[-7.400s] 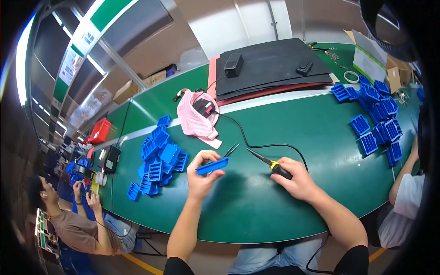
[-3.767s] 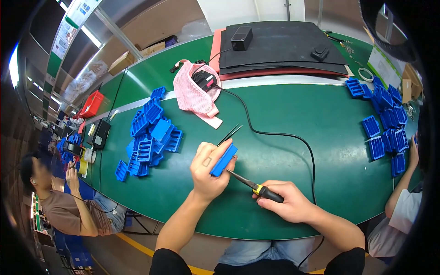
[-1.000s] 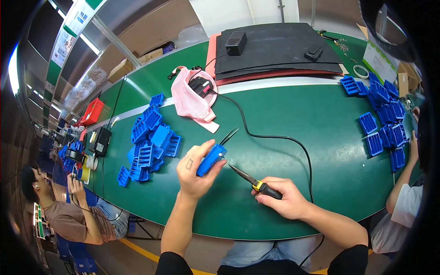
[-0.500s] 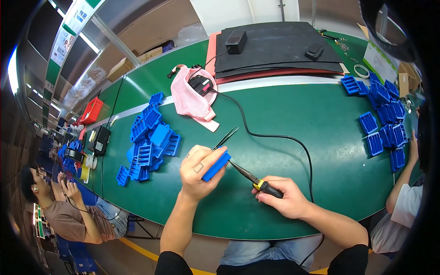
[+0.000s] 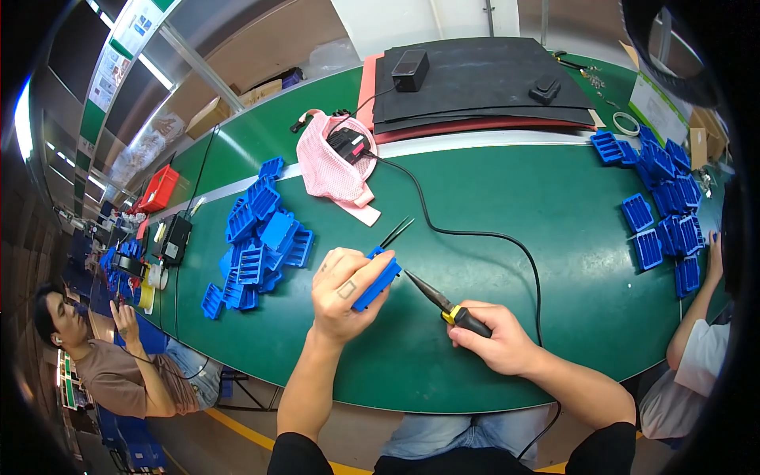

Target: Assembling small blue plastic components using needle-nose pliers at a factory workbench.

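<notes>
1. Head view: left hand (image 5: 342, 291) pinching a blue plastic part (image 5: 378, 285) just below frame center.
2. Right hand (image 5: 500, 336) wrapped round yellow-and-black pliers (image 5: 434, 296), tips right beside that part.
3. Hands are apart, from where I'm standing.

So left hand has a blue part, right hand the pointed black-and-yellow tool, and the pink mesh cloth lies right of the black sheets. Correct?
Not quite: the pink mesh cloth lies left of the black sheets, per the head view. The rest stands: left hand has a blue part, right hand the pointed tool.
</notes>
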Demonstrator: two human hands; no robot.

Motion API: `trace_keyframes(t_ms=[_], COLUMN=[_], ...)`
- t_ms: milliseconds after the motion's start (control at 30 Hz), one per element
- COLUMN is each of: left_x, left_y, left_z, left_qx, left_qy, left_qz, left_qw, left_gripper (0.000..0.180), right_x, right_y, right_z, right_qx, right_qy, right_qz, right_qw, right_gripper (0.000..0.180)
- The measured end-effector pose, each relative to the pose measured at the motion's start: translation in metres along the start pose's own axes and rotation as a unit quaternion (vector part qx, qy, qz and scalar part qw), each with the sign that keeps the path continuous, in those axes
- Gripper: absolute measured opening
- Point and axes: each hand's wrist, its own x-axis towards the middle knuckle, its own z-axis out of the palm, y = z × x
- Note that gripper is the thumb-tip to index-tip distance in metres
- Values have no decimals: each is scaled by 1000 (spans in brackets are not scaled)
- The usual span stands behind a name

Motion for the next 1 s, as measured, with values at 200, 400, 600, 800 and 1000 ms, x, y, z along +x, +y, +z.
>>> trace_keyframes(t_ms=[200, 400, 600, 800, 1000], left_x=[0, -1, -4, -2, -2], left_y=[-1, -1, -4, -3, -1], left_z=[-1, -1, 1, 2, 2], left_qx=[3, -2, -1, 1, 7], left_qy=[5, 1, -15, -9, -4], left_qz=[-5, 0, 8, 7, 5], left_qw=[1000, 1000, 1000, 1000, 1000], left_gripper=[46, 49, 50, 50, 48], right_x=[0, -1, 0, -1, -2], right_y=[-1, -1, -1, -4, -10], right_z=[2, 3, 4, 4, 6], right_qx=[20, 26, 20, -2, -20], right_qy=[-9, -2, -5, -3, -14], right_qz=[-12, 0, -7, -3, 6], right_qw=[1000, 1000, 1000, 1000, 1000], right_gripper=[14, 15, 13, 13, 14])
